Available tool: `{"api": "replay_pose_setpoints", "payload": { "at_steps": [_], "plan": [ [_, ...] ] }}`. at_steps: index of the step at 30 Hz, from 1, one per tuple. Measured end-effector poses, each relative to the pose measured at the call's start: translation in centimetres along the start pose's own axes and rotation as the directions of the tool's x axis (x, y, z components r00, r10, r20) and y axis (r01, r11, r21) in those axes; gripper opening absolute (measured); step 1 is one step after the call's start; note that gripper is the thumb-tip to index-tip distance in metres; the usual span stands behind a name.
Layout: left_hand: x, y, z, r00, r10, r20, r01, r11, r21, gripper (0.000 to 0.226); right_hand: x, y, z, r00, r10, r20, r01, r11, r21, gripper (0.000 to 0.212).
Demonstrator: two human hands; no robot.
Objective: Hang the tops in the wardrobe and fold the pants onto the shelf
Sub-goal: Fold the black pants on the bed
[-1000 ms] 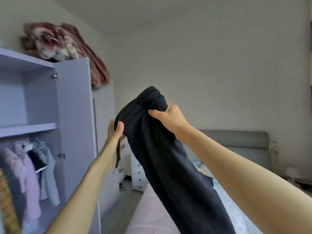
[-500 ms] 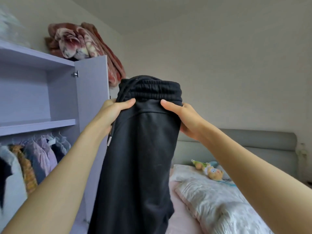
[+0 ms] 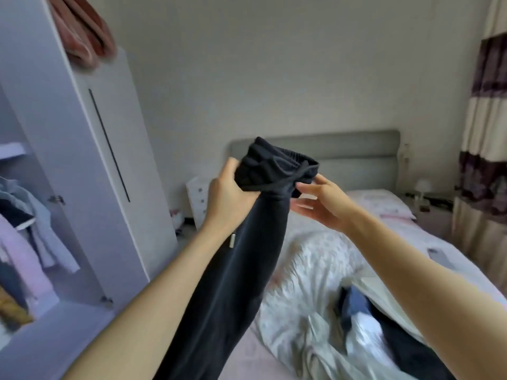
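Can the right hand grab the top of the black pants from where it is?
Probably yes. The right hand is open right beside the waistband of the black pants, fingers nearly touching it, with nothing between. The left hand already grips the other side.

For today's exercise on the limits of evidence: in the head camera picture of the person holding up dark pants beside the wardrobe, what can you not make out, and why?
- Lower legs of the black pants: cut off by the bottom edge.
- Whether the right hand touches the waistband: fingertips meet it at the edge, too unclear; the left hand plainly grips it.
- Wardrobe shelf: mostly outside the left edge.
- Dark clothes on the bed: blurred, partly behind the right arm.
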State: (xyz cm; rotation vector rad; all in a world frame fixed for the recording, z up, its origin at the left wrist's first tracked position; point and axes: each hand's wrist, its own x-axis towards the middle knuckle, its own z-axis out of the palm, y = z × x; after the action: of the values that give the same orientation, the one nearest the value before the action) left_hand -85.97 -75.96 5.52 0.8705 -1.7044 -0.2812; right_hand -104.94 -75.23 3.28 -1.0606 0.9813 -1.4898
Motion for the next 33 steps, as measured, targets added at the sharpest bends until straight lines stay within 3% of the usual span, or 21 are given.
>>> {"api": "replay_pose_setpoints", "payload": {
  "at_steps": [5, 8, 12, 16, 18, 19, 21, 23, 26, 30, 32, 33],
  "plan": [
    [-12.9, -1.7, 12.1, 0.935, -0.056, 0.349, 0.061, 0.998, -0.002, 0.032, -6.7, 7.4, -11.0, 0.939, 0.283, -0.197, -0.207, 0.919, 0.335, 0.024],
    [-22.3, -1.5, 19.2, 0.812, -0.11, 0.573, 0.114, 0.993, 0.029, 0.039, -12.5, 12.4, -19.2, 0.855, 0.418, -0.307, -0.312, 0.887, 0.341, 0.048],
    [-30.3, -0.5, 24.3, 0.669, -0.077, 0.739, 0.092, 0.996, 0.02, 0.045, -17.7, 16.2, -24.8, 0.788, 0.486, -0.378, -0.373, 0.865, 0.335, 0.042],
    [-39.8, 0.7, 30.2, 0.426, -0.077, 0.901, 0.187, 0.982, -0.004, 0.044, -24.9, 21.1, -32.3, 0.634, 0.658, -0.407, -0.583, 0.752, 0.308, 0.043],
    [-42.4, 0.5, 31.4, 0.331, -0.076, 0.941, 0.22, 0.976, 0.001, 0.053, -27.1, 23.1, -34.2, 0.562, 0.727, -0.394, -0.703, 0.671, 0.234, 0.044],
    [-43.9, 0.3, 32.3, 0.247, -0.076, 0.966, 0.252, 0.968, 0.012, 0.062, -28.3, 24.4, -35.4, 0.521, 0.735, -0.435, -0.752, 0.636, 0.173, 0.044],
    [-46.0, -0.3, 33.2, 0.055, -0.058, 0.997, 0.304, 0.952, 0.039, 0.067, -29.5, 26.8, -36.5, 0.482, 0.68, -0.552, -0.817, 0.577, -0.003, 0.026],
    [-47.4, -1.3, 33.6, -0.088, -0.041, 0.995, 0.349, 0.935, 0.069, 0.052, -30.3, 28.8, -37.1, 0.476, 0.577, -0.664, -0.846, 0.507, -0.166, 0.012],
    [-48.5, -3.6, 34.0, -0.259, -0.16, 0.952, 0.35, 0.903, 0.247, 0.053, -31.1, 30.8, -38.1, 0.49, 0.43, -0.759, -0.846, 0.443, -0.296, 0.006],
    [-49.6, -7.8, 32.4, -0.577, -0.353, 0.736, 0.208, 0.808, 0.551, 0.063, -31.4, 32.5, -37.6, 0.446, 0.326, -0.834, -0.876, 0.349, -0.332, 0.019],
    [-50.0, -9.7, 30.8, -0.651, -0.326, 0.685, 0.191, 0.803, 0.564, 0.059, -30.7, 32.5, -36.2, 0.437, 0.253, -0.863, -0.883, 0.305, -0.358, 0.021],
    [-50.2, -10.4, 30.2, -0.638, -0.298, 0.71, 0.262, 0.782, 0.565, 0.048, -30.2, 32.4, -35.2, 0.44, 0.22, -0.871, -0.882, 0.286, -0.374, 0.024]
  ]
}}
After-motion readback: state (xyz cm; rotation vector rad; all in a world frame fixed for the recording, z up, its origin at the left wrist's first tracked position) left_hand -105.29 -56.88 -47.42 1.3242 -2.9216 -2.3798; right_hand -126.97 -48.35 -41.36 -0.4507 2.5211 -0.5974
